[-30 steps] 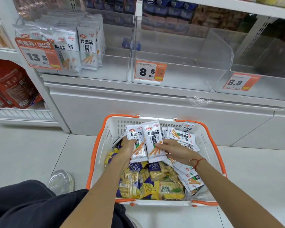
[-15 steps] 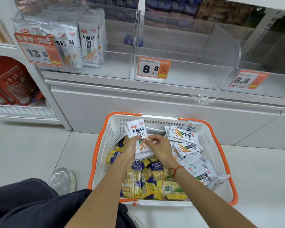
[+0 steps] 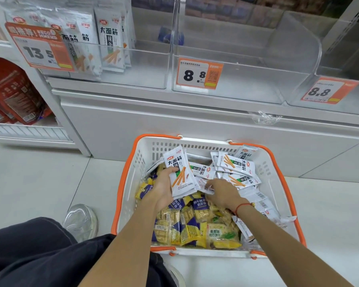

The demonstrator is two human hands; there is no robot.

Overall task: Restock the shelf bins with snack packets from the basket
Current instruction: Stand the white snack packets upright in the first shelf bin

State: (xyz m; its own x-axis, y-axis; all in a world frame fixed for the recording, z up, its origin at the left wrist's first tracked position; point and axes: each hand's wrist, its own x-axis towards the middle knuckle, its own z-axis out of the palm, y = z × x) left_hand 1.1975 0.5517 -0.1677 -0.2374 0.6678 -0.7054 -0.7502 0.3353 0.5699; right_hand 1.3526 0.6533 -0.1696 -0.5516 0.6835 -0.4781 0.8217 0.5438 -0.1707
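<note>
Over slotted plastic basket (image 3: 145, 160), left hand (image 3: 164, 189) gripping glossy flat packets (image 3: 179, 172)

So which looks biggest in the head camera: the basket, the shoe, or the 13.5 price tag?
1. Basket, easily the biggest.
2. Shoe and 13.5 price tag look alike in size; the tag sits farther away, so I won't rank them.
</note>
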